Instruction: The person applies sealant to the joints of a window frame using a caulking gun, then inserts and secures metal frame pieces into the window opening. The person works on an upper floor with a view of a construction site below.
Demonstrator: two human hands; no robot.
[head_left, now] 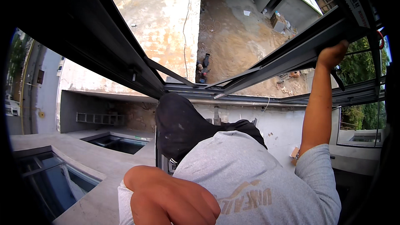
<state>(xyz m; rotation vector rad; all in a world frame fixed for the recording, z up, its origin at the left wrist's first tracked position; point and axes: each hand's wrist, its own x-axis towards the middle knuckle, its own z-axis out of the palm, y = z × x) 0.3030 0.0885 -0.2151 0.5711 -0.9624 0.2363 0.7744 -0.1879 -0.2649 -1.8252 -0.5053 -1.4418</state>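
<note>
High on the right, my right hand (333, 54) is closed round the edge of a dark metal window sash (287, 60). Its fingertips are hidden by the frame. A black curved handle (338, 80) hangs just below that hand. My left hand (173, 196) is raised close in front of my grey shirt at the lower edge, with its back and knuckles showing. Its fingers are bent, their tips out of sight, so whatever they hold cannot be made out. Another dark frame (112, 37) slants along the upper left, and thin stay arms (173, 73) join near the sill.
My black-trousered knee (177, 121) is against the window's lower rail (241, 97). Far below, beyond the opening, lies a dusty yard (237, 37) beside a pale concrete slab (162, 21). A ladder (100, 118) lies lower left. Glazed windows (54, 179) are set in the grey wall.
</note>
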